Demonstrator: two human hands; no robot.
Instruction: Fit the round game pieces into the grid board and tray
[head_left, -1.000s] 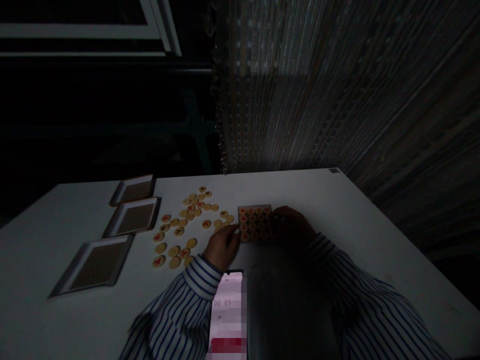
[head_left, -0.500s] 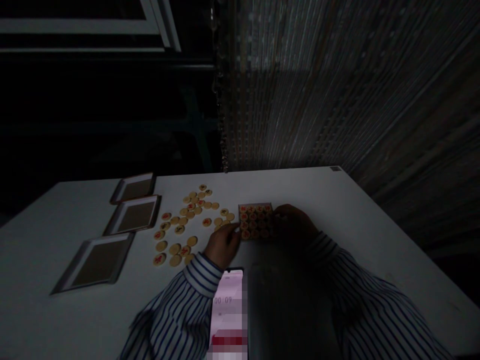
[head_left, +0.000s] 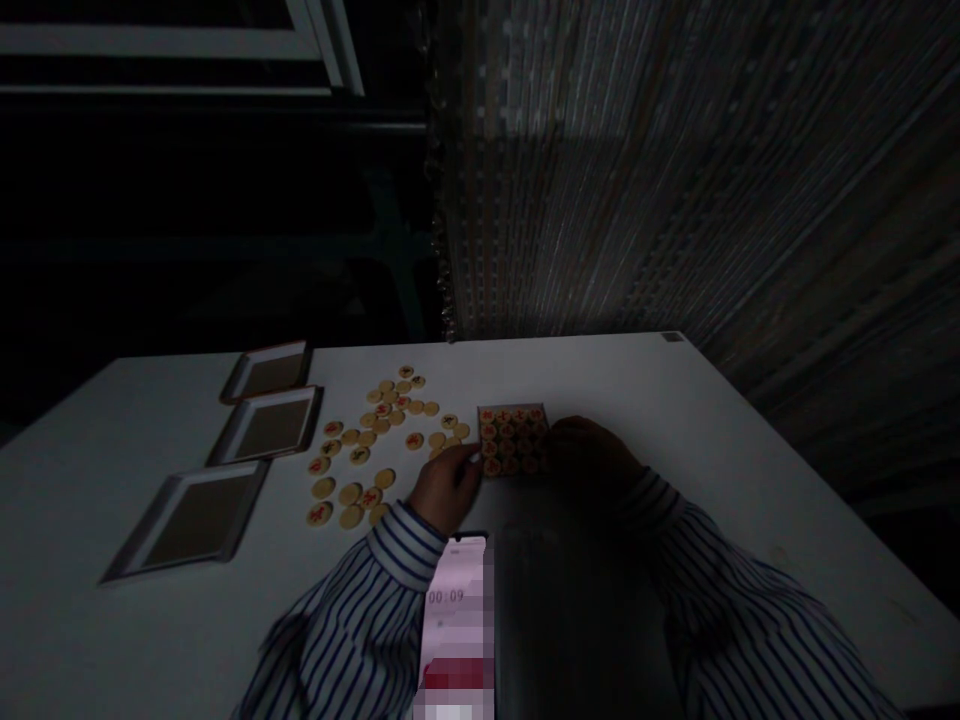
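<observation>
A shallow box (head_left: 478, 408) sits on the white table, packed with rows of round Chinese chess pieces (head_left: 511, 441), their red characters facing up. Along its left edge my left hand (head_left: 448, 490) is closed, thumb and fingers gripping the wall. My right hand (head_left: 596, 450) is curled against the right side; deep shadow hides part of its fingers. To the left of the box lie many loose Chinese chess pieces (head_left: 367, 438), some face down and some with red or dark characters showing. A few of them rest close beside my left hand.
Three shallow open trays stand in a line at the left: a far one (head_left: 274, 374), a middle one (head_left: 274, 425) and a near one (head_left: 199, 515). A lit phone (head_left: 450, 615) showing a timer lies below my left wrist. Behind the table (head_left: 600, 365) hangs a string curtain (head_left: 585, 200).
My right hand has shifted slightly, its fingers now lying closer along the box's right side. My left hand, the box and the loose pieces stay almost in place.
</observation>
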